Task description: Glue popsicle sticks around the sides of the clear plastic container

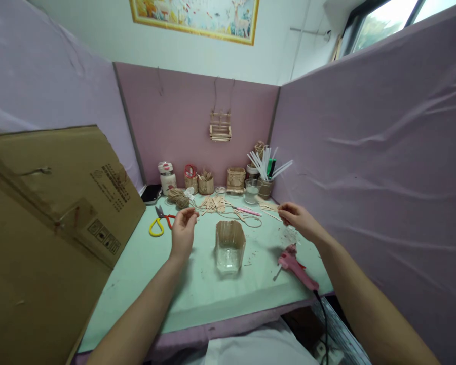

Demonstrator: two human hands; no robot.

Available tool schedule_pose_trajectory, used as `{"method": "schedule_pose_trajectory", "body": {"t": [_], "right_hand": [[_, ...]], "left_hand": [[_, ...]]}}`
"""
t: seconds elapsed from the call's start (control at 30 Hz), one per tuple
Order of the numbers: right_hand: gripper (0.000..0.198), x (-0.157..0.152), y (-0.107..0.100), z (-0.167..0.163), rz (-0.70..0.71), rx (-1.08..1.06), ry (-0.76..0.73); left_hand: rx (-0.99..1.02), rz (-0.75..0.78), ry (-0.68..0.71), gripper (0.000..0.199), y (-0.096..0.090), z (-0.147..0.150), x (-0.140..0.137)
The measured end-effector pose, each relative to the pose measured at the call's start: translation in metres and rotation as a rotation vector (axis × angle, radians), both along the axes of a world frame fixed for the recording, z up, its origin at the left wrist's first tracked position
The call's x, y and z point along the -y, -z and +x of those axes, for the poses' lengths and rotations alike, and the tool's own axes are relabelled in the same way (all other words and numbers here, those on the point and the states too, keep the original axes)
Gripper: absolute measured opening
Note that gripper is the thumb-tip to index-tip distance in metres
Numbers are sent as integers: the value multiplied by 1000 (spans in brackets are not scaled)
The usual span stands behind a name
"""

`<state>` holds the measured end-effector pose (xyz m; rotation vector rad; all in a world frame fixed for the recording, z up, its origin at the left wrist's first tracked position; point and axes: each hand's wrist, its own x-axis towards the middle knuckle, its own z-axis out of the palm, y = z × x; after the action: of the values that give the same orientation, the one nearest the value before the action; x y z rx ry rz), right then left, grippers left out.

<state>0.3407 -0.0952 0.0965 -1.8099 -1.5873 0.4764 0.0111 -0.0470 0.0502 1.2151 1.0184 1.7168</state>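
My left hand [184, 226] is raised over the table beside the scissors, thumb and fingers drawn together; whatever is between the fingertips is too small to make out. On the right, my right hand [294, 219] has its fingers pinched at the edge of some thin wooden sticks [268, 205]. Whether it grips one cannot be seen. Between the hands stands a clear plastic container [229, 258] with brown craft sticks lining its far side. Scissors [156, 227] with yellow and red handles lie close to my left hand. A pink glue gun [297, 269] rests below my right hand.
A cardboard box [61, 223] leans at the left. Flat wooden sticks [215, 204], twine [178, 197] and a pink pen [249, 211] lie farther back. Behind them stand jars, a glass cup [253, 191] and a holder of white glue sticks [265, 167]. The glue gun's cord [324, 317] hangs over the front edge.
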Motion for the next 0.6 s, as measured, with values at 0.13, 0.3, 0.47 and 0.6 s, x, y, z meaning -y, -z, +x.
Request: {"method": "schedule_pose_trajectory", "body": {"t": [0.13, 0.3, 0.47, 0.6], "right_hand": [[24, 77, -2, -41, 168, -201, -215], [13, 132, 9, -102, 171, -10, -416], [14, 135, 23, -138, 153, 1, -524], [12, 132, 30, -145, 165, -45, -519]], "left_hand": [[-356, 347, -43, 9, -15, -5, 85], [-764, 626, 156, 33, -6, 13, 161], [-814, 486, 222, 21, 13, 18, 161], [-806, 458, 211, 12, 21, 10, 158]]}}
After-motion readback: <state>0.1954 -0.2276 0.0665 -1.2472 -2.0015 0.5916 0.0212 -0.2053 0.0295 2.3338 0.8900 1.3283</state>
